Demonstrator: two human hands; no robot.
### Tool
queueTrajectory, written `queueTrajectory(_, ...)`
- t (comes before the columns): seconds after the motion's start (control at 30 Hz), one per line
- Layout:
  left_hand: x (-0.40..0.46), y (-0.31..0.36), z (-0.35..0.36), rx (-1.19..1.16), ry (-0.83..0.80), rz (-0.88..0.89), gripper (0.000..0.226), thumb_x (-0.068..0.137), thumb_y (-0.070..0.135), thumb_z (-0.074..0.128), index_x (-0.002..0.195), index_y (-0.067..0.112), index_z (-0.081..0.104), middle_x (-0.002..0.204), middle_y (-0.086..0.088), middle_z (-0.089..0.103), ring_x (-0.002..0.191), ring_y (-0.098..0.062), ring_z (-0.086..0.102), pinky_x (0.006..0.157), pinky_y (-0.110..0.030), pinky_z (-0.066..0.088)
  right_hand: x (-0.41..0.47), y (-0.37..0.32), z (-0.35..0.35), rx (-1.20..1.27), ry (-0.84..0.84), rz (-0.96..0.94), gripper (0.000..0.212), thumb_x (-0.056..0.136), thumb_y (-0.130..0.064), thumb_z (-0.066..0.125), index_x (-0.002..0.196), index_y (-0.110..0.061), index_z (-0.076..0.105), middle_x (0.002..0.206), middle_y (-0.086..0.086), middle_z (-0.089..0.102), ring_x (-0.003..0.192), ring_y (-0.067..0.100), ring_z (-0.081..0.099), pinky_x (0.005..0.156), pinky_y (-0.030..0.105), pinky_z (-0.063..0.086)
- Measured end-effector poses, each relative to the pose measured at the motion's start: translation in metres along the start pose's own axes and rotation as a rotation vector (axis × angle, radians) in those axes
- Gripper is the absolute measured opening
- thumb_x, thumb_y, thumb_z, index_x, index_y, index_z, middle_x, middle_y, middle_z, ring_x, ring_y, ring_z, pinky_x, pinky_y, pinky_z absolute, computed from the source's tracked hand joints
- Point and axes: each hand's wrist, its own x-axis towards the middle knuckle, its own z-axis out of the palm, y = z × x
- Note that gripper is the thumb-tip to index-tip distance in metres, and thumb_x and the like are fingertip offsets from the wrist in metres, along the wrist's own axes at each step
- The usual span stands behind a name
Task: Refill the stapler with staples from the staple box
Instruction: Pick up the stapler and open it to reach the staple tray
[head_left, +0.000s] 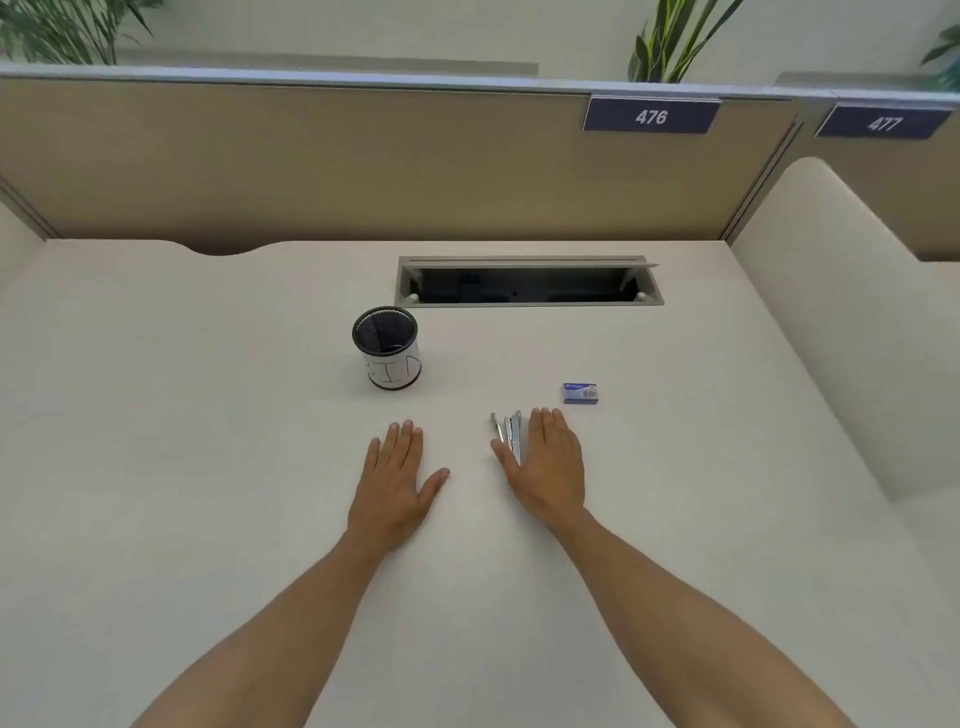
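Both hands flat and empty, stapler at centre frame.
Your right hand (548, 467) crowds the stapler (509, 434), seemingly splayed open; knock it and it skids. Left hand (397, 475) idle; staple box (581, 393) sits just right of centre.

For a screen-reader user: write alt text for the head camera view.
Two bare hands lie flat, palms down, on a pale desk: the left hand apart, the right hand beside a metal stapler. A small blue staple box sits beyond the right hand, and a black mesh pen cup beyond the left.
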Motion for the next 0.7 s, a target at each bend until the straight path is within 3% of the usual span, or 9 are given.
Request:
queueTrajectory(0.07, 0.000, -0.001, -0.001, -0.002, 0.017, -0.001, 0.074, 0.096, 0.059, 0.022, 0.152, 0.013, 0.007, 0.162, -0.002, 0.001, 0.147, -0.013, -0.009, 0.120, -0.037, -0.007, 0.000, -0.004, 0.001, -0.044, 0.062, -0.038, 0.065, 0.090, -0.060, 0.042, 0.122, -0.005, 0.052, 0.123, 0.010, 0.058, 0.125, 0.030, 0.046, 0.099, 0.040, 0.039)
queueTrajectory(0.17, -0.001, -0.002, 0.002, 0.002, 0.031, 0.001, 0.073, 0.096, 0.058, 0.022, 0.152, 0.013, 0.009, 0.162, -0.002, 0.004, 0.147, -0.012, -0.007, 0.120, -0.036, -0.006, 0.002, -0.014, 0.001, -0.084, 0.087, -0.026, 0.051, 0.087, -0.055, 0.050, 0.107, -0.009, 0.056, 0.104, 0.006, 0.060, 0.103, 0.028, 0.051, 0.086, 0.038, 0.039)
queueTrajectory(0.43, -0.002, -0.003, 0.003, -0.006, 0.058, 0.014, 0.071, 0.097, 0.056, 0.025, 0.152, 0.013, 0.013, 0.162, 0.000, 0.007, 0.147, -0.010, -0.005, 0.121, -0.036, -0.005, 0.011, -0.031, 0.000, 0.010, 0.062, 0.078, 0.028, 0.093, -0.028, 0.052, 0.103, -0.003, 0.061, 0.105, 0.015, 0.061, 0.098, 0.031, 0.053, 0.081, 0.038, 0.042)
queueTrajectory(0.6, -0.001, -0.004, 0.003, -0.007, 0.057, 0.012, 0.071, 0.096, 0.056, 0.025, 0.152, 0.013, 0.012, 0.162, 0.000, 0.007, 0.147, -0.010, -0.005, 0.120, -0.036, -0.005, 0.009, -0.032, -0.003, 0.080, 0.048, 0.114, 0.025, 0.093, -0.023, 0.055, 0.108, -0.003, 0.058, 0.110, 0.014, 0.058, 0.101, 0.031, 0.052, 0.084, 0.039, 0.044)
queueTrajectory(0.7, -0.001, -0.004, 0.003, -0.006, 0.071, 0.018, 0.070, 0.097, 0.055, 0.027, 0.152, 0.013, 0.015, 0.162, -0.001, 0.009, 0.148, -0.013, -0.003, 0.121, -0.036, -0.005, 0.005, -0.033, -0.006, 0.145, 0.076, 0.114, 0.021, 0.094, -0.020, 0.054, 0.108, -0.004, 0.056, 0.111, 0.013, 0.056, 0.096, 0.030, 0.055, 0.078, 0.040, 0.046)
